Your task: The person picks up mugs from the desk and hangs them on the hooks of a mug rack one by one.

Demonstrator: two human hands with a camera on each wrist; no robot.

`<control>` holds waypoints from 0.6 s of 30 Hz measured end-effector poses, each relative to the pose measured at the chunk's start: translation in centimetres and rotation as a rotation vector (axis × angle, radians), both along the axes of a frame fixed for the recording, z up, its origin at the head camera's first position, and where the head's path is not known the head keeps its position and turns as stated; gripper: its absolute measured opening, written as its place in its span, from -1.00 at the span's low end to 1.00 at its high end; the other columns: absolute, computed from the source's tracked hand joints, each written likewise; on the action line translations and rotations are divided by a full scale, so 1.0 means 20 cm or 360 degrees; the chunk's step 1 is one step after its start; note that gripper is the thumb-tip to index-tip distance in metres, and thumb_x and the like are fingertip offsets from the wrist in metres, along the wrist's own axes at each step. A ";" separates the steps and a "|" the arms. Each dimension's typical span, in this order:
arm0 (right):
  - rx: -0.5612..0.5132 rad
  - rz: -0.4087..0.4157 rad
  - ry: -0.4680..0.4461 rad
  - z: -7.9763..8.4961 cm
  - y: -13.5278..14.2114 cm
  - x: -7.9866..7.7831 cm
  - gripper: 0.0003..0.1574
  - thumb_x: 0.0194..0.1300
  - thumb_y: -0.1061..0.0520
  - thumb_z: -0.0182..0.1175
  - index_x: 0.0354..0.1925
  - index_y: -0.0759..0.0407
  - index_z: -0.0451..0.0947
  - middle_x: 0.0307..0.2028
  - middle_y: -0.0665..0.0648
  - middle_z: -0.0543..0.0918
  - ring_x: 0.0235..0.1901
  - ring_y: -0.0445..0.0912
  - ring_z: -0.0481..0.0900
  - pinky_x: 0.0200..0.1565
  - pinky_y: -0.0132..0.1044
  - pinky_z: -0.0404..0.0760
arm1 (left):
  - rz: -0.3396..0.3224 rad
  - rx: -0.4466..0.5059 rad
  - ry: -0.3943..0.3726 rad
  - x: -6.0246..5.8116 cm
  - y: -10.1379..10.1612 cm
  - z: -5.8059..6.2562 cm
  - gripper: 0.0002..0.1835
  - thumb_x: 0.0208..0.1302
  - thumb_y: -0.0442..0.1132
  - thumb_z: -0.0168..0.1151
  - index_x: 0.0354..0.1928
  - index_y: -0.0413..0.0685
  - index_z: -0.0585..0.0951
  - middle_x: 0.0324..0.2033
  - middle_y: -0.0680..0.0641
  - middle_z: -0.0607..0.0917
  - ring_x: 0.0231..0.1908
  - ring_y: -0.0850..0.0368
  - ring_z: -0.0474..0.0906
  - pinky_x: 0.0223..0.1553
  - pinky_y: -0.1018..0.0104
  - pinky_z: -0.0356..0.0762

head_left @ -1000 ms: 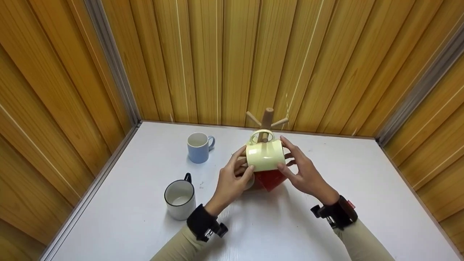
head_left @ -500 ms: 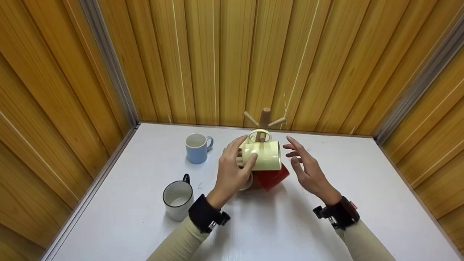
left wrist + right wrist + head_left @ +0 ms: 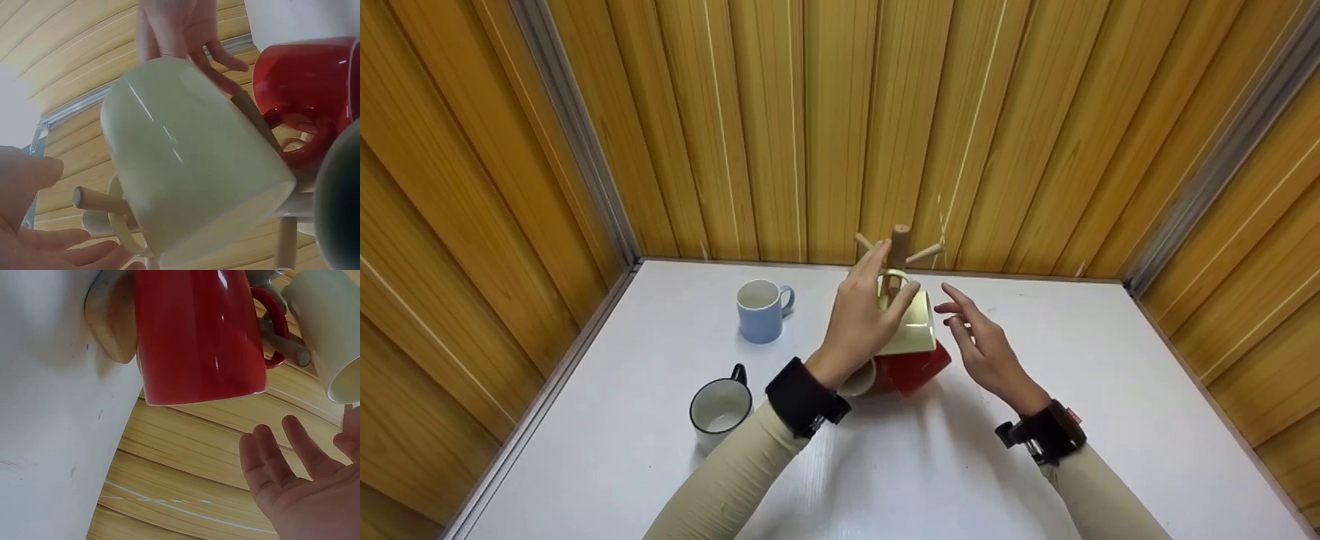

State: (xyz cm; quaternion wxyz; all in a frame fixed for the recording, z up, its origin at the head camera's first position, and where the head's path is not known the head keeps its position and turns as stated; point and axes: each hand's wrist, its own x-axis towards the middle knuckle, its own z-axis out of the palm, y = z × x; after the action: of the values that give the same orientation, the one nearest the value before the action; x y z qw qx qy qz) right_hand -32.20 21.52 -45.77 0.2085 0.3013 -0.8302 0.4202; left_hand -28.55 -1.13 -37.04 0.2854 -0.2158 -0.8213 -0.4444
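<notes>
A pale yellow mug [image 3: 915, 330] hangs on its side by its handle from a peg of a wooden mug tree [image 3: 900, 244]. In the left wrist view the peg passes through the yellow mug's handle [image 3: 121, 222]. My left hand [image 3: 861, 319], fingers straight, is beside the handle and overlaps the mug in the head view. To the right, my right hand [image 3: 986, 349] is apart from the mug with loose fingers and holds nothing. Below hangs a red mug [image 3: 197, 337], its handle over another peg. A third, light-coloured mug [image 3: 857, 381] hangs low on the left, mostly hidden by my left hand.
A blue mug [image 3: 760, 315] stands upright on the white table [image 3: 930, 480], left of the tree. Nearer, a white mug with black rim and handle [image 3: 720, 409] is partly covered by my left sleeve. Wood-patterned walls [image 3: 840, 127] enclose the table.
Both hands held the yellow mug; the right let go first and drew off to the right. My left hand has since released the body and moved up towards the handle and post.
</notes>
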 end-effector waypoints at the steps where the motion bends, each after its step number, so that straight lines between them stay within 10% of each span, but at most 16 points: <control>1: 0.0004 0.0007 0.0002 -0.01 -0.01 -0.01 -0.34 0.55 0.32 0.03 0.53 0.06 0.29 0.08 0.21 0.70 -0.06 0.03 0.70 -0.06 -0.08 0.70 | 0.0004 -0.0014 -0.0009 -0.01 0.00 0.00 -0.29 0.40 -0.15 0.35 0.46 -0.34 0.35 0.41 -0.28 0.44 0.43 -0.13 0.33 0.46 0.10 0.25; 18: 0.0168 0.0128 -0.0167 -0.08 -0.11 -0.11 -0.49 0.36 0.30 0.28 0.26 0.28 0.55 0.05 0.23 0.71 -0.04 0.12 0.67 -0.09 0.16 0.68 | 0.0028 -0.0036 0.0037 -0.03 -0.04 -0.03 -0.31 0.36 -0.30 0.36 0.45 -0.36 0.36 0.35 -0.28 0.50 0.32 -0.15 0.49 0.37 0.13 0.40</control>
State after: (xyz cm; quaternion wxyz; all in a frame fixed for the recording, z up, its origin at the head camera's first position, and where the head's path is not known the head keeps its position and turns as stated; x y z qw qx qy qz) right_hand -34.48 19.23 -47.42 0.1314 0.3225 -0.8482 0.3991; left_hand -29.09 -1.85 -37.66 0.2964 -0.2169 -0.8247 -0.4301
